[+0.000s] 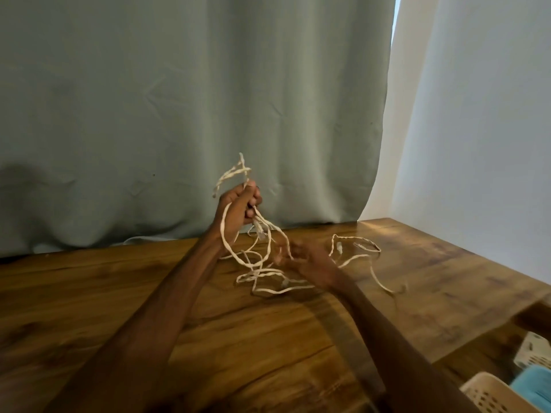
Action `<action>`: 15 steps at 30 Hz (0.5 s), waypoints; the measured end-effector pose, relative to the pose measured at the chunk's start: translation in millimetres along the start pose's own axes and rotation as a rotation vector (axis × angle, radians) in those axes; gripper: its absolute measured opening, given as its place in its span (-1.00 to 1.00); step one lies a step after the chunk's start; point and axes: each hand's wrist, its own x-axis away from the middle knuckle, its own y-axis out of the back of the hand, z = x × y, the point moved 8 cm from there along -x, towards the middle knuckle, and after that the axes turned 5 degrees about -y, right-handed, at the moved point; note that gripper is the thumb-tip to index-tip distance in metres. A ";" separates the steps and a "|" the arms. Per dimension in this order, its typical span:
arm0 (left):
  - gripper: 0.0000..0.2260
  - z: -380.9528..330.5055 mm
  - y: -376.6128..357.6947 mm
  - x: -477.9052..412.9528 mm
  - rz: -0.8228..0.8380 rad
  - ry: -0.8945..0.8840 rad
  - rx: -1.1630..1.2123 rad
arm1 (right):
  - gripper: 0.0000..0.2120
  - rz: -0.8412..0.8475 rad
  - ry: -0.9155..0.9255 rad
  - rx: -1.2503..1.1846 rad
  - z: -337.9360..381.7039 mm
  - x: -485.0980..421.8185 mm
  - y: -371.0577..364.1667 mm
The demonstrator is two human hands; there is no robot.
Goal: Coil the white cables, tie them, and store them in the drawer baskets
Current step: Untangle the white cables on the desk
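Here, wooden table (89, 293), white cables (269, 291), grey-green curtain (179, 114), pale wall (477, 144)

A dark wood-grain surface (89, 293) meets a pleated grey-green curtain (179, 99) along its far edge. A white wall (477, 144) bounds its right edge. A daylight strip (397, 10) shows between curtain and wall.

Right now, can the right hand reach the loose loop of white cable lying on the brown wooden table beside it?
Probably yes. The right hand is just beside that white cable loop, and only bare wooden table lies between them; the left hand grips other cable strands.
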 end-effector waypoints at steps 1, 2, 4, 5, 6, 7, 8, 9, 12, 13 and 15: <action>-0.75 -1.7 5.3 -2.4 -0.007 -0.014 0.057 | -0.86 -0.019 0.020 0.138 -10.3 0.1 -3.0; -0.76 -1.6 11.1 -4.6 -0.022 -0.022 0.104 | -0.86 -0.055 0.033 0.233 -20.0 -0.7 -0.4; -0.76 -1.6 22.0 -8.7 -0.055 -0.021 0.170 | -0.78 -0.121 0.041 0.353 -35.3 -3.3 12.3; -0.76 -3.6 28.3 -10.8 -0.069 -0.033 0.204 | -0.80 -0.141 0.039 0.453 -44.1 -4.5 20.2; -0.76 -7.3 37.2 -13.5 -0.086 -0.049 0.255 | -0.82 -0.140 0.021 0.576 -53.8 -4.8 27.3; -0.75 -12.3 47.5 -15.8 -0.109 -0.064 0.325 | -0.81 -0.134 -0.009 0.670 -68.2 -5.1 35.2; -0.74 -17.8 60.1 -19.2 -0.138 -0.080 0.393 | -0.80 -0.145 -0.053 0.717 -84.8 -4.4 45.7; -0.74 -22.6 73.6 -22.4 -0.170 -0.097 0.440 | -0.78 -0.185 -0.089 0.713 -98.8 -1.6 58.3; -0.73 -22.8 101.0 -24.2 -0.246 -0.105 0.390 | -0.67 -0.358 -0.149 0.523 -119.9 9.2 91.5; -0.74 -16.4 103.0 -21.2 -0.274 -0.085 0.335 | -0.67 -0.382 -0.145 0.454 -117.0 10.0 95.1; -0.75 -0.3 94.4 -11.0 -0.315 -0.015 0.124 | -0.72 -0.374 -0.153 0.305 -105.5 3.1 93.5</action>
